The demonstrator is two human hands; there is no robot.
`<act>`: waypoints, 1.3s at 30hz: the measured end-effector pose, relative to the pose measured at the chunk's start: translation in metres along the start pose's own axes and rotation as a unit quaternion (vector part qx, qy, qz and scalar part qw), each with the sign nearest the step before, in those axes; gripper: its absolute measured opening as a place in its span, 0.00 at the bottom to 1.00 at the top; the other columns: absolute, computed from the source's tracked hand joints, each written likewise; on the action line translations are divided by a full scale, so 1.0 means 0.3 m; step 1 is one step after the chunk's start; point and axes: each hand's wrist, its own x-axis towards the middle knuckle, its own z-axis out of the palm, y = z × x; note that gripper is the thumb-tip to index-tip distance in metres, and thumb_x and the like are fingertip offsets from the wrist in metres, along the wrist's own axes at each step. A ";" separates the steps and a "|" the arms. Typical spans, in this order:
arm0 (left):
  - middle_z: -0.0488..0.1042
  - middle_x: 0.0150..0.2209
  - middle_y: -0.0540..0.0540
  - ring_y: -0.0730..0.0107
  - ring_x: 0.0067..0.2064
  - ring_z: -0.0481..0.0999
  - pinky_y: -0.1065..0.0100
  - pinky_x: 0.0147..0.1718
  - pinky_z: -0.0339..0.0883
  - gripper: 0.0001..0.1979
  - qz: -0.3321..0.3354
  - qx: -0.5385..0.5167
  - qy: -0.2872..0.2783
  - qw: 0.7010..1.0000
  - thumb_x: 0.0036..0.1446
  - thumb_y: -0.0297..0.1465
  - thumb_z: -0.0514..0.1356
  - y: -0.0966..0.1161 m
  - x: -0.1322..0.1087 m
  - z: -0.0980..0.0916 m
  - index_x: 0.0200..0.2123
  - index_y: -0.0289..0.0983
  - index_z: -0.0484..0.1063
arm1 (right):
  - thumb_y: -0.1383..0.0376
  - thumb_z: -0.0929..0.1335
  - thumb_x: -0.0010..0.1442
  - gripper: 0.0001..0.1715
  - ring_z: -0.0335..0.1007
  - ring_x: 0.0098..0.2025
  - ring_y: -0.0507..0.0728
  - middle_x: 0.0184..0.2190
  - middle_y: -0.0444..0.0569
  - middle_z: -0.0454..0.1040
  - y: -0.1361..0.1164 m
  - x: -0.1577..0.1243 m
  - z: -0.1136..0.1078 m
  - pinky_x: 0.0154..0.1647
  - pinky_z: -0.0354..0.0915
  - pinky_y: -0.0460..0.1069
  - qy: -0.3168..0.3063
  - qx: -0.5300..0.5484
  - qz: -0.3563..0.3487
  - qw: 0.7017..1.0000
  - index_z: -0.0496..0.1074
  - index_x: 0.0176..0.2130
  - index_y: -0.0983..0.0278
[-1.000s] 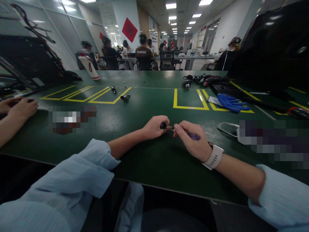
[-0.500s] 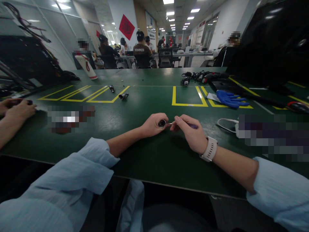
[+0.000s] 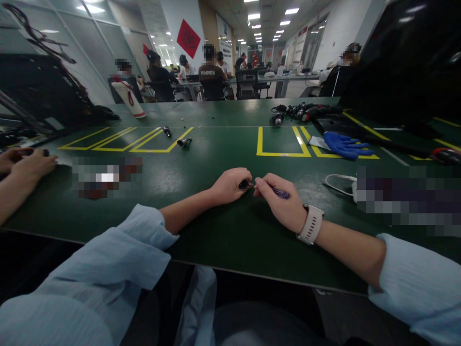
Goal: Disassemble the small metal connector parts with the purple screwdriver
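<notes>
Above the front half of the green table (image 3: 216,240), my left hand (image 3: 228,185) is wrapped round a short dark cylindrical part (image 3: 244,184). Its round open end faces me, and the rest is hidden in the fist. A small screwdriver (image 3: 281,193) with a purple handle is pinched in my right hand (image 3: 284,206). Its thin tip points left at the part's rim; whether it touches, I cannot tell. Both hands are close together, fingertips almost meeting.
Two small metal-and-black parts (image 3: 184,142) (image 3: 166,131) lie by yellow tape outlines. A blue glove (image 3: 345,145) and a cable bundle (image 3: 298,113) are at right, a white cup (image 3: 129,98) at back left. A co-worker's hands (image 3: 30,163) work at far left.
The dark part has tilted in my left hand, so its open end looks narrower. Less of the screwdriver's shaft shows, and its handle sits slightly further left and lower.
</notes>
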 end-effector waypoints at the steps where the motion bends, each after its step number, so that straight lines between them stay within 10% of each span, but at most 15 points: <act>1: 0.66 0.25 0.49 0.72 0.28 0.67 0.71 0.27 0.60 0.06 0.002 0.002 -0.003 1.000 0.53 0.29 0.56 0.001 0.000 0.000 0.25 0.36 0.64 | 0.57 0.64 0.61 0.19 0.65 0.27 0.52 0.22 0.44 0.69 0.001 0.001 0.001 0.31 0.61 0.49 -0.002 0.003 0.005 1.000 0.69 0.23 0.63; 9: 0.66 0.25 0.50 0.73 0.27 0.67 0.71 0.27 0.60 0.05 0.017 -0.014 -0.001 1.000 0.52 0.28 0.56 0.006 -0.005 -0.005 0.25 0.36 0.63 | 0.55 0.69 0.54 0.17 0.66 0.24 0.52 0.20 0.44 0.71 0.022 0.024 0.007 0.29 0.63 0.49 0.013 0.260 0.196 0.946 0.69 0.23 0.64; 25: 0.68 0.23 0.50 0.74 0.26 0.68 0.72 0.26 0.61 0.10 -0.012 -0.079 0.030 0.996 0.52 0.34 0.58 0.006 -0.003 -0.008 0.24 0.35 0.65 | 0.58 0.64 0.62 0.17 0.68 0.31 0.53 0.26 0.44 0.70 -0.008 -0.002 0.004 0.36 0.65 0.50 0.009 0.069 0.009 0.998 0.69 0.25 0.63; 39: 0.68 0.24 0.50 0.75 0.26 0.67 0.73 0.25 0.60 0.10 -0.005 -0.080 0.029 0.996 0.52 0.34 0.57 0.005 -0.002 -0.009 0.23 0.36 0.62 | 0.55 0.68 0.55 0.15 0.68 0.28 0.52 0.23 0.44 0.73 0.014 0.019 0.025 0.34 0.65 0.50 0.019 0.316 0.171 0.933 0.69 0.26 0.63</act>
